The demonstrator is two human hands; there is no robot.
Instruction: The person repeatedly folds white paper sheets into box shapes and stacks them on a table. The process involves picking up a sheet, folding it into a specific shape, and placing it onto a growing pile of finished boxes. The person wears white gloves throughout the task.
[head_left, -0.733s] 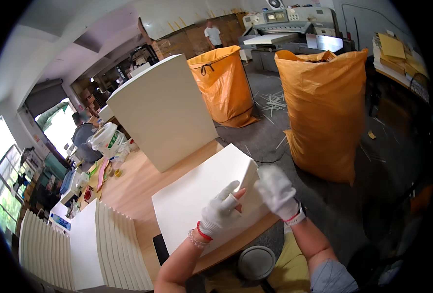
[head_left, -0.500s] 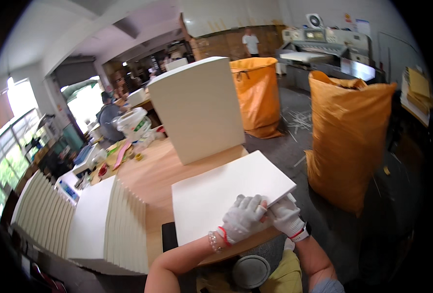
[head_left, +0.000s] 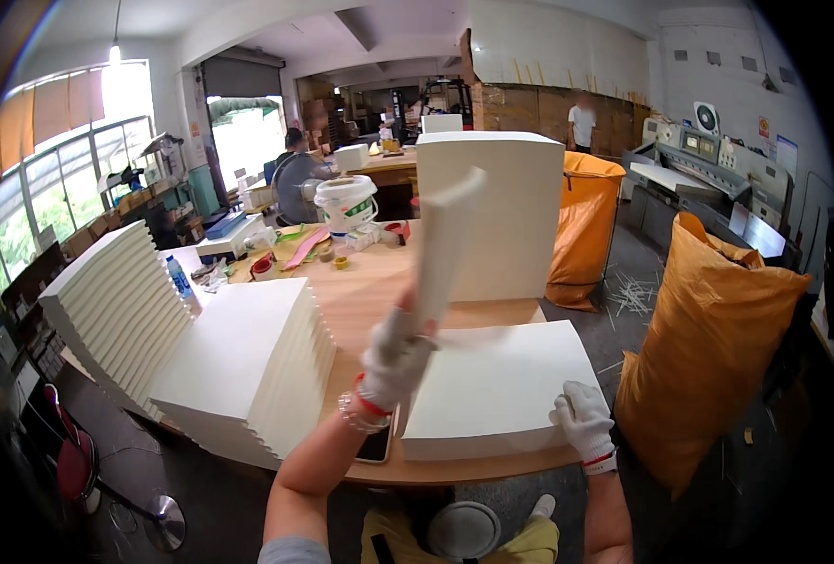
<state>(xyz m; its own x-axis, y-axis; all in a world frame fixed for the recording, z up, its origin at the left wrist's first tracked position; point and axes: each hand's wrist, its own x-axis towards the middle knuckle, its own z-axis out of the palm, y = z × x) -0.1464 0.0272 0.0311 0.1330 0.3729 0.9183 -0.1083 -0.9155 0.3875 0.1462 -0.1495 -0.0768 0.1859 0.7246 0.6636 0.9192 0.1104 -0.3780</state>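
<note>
A thick sheaf of white paper (head_left: pixel 443 254), blurred by motion, stands upright and tilted over the table. My gloved left hand (head_left: pixel 396 362) is closed round its lower end. Below and to the right lies a low white paper stack (head_left: pixel 506 385) on the wooden table. Against that stack's near right corner rests my gloved right hand (head_left: pixel 584 420), its fingers curled; whether sheets are between them is hidden. Behind the sheaf rises a tall block of paper (head_left: pixel 506 216). To the left sits another paper stack (head_left: pixel 233 348), its side divided into offset bundles.
A stepped paper pile (head_left: pixel 121 315) flanks the left side. Farther back are a white bucket (head_left: pixel 346 205), tape rolls (head_left: pixel 263 268) and a water bottle (head_left: pixel 178 276). Orange sacks (head_left: pixel 708 367) stand right of the table. A round stool (head_left: pixel 464 529) is below me. Other people are in the background.
My hands have parted. The left hand has lifted a sheaf upright and moved left, while the right stays by the low stack's corner. The whole view has swung left.
</note>
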